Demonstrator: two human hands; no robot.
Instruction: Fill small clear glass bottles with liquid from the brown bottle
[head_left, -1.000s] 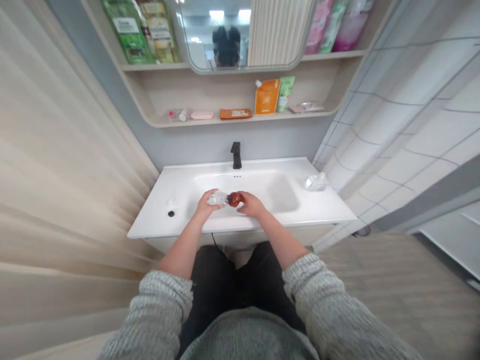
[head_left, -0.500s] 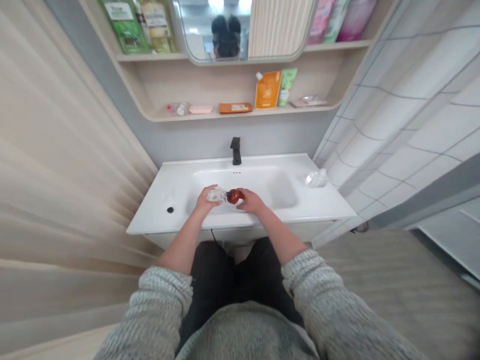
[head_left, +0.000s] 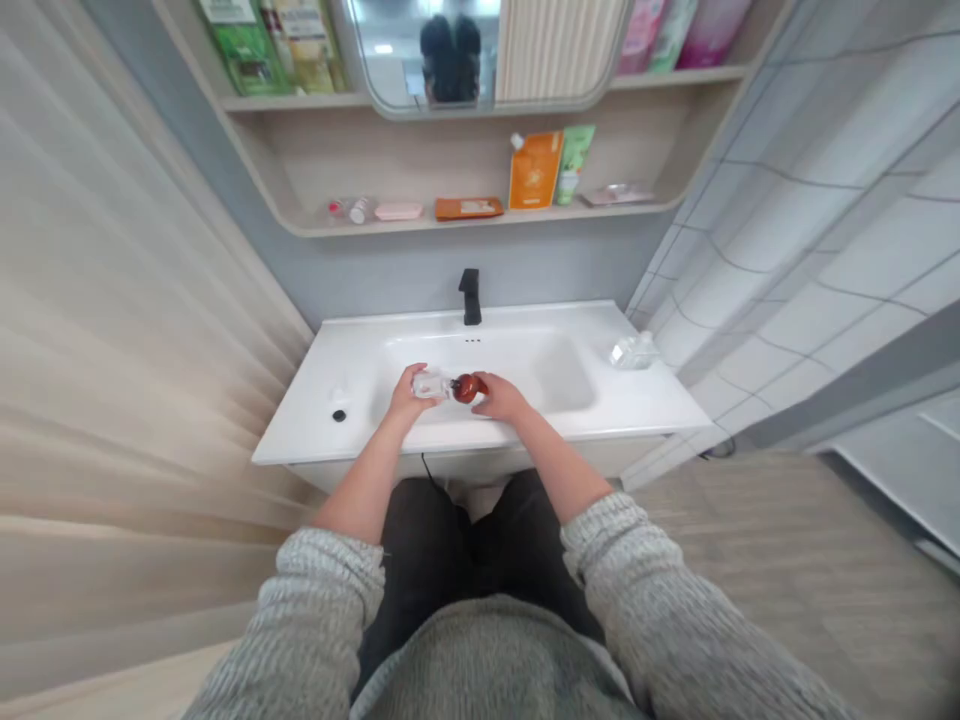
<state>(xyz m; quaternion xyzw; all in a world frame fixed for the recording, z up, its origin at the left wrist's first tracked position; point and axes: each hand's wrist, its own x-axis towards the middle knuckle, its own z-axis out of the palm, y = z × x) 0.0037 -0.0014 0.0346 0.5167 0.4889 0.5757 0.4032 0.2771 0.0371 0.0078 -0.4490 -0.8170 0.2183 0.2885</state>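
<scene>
My left hand (head_left: 409, 395) is closed round a small clear bottle (head_left: 429, 384) held over the white sink (head_left: 525, 400). My right hand (head_left: 501, 398) grips a small reddish-brown bottle (head_left: 466, 387), its end meeting the clear bottle's end between the two hands. Both hands hover above the basin's front half. A black tap (head_left: 470, 296) stands at the back of the sink.
A small black cap (head_left: 339, 415) lies on the sink's left ledge, and a clear bottle (head_left: 634, 351) lies on the right ledge. The wall shelf (head_left: 480, 220) carries an orange pouch (head_left: 534, 170), a green tube, flat packs and small jars. A mirror (head_left: 450, 50) hangs above.
The view has tipped slightly so everything sits a little lower in frame. Both hands hold the two bottles together as before, with almost no movement.
</scene>
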